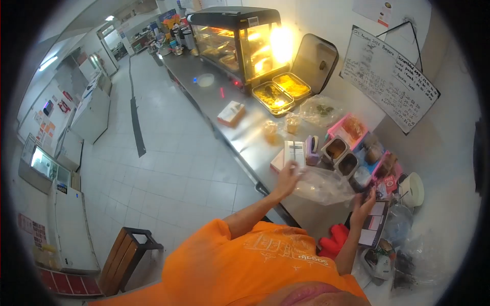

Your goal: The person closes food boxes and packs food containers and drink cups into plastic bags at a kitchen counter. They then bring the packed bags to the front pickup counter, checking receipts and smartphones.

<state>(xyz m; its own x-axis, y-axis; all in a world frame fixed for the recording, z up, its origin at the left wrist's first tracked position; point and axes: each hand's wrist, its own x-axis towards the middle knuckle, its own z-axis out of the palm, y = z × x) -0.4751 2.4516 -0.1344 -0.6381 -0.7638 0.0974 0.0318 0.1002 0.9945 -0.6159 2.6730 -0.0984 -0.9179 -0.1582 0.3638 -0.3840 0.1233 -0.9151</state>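
Observation:
A clear plastic bag stretches between my two hands above the steel counter. My left hand has its fingers closed on the bag's left end, beside a white-topped box. At the other end of the bag is my right hand, its fingers bent around the plastic edge; a dark patch by these fingers is too blurred to name. Just beyond the bag sit two metal containers of sauce. A red cloth-like item lies near my right forearm.
The steel counter runs away to a lit food warmer. Near it are trays of yellow food, cups and another box. Pink baskets line the wall side. A wooden stool stands on the floor.

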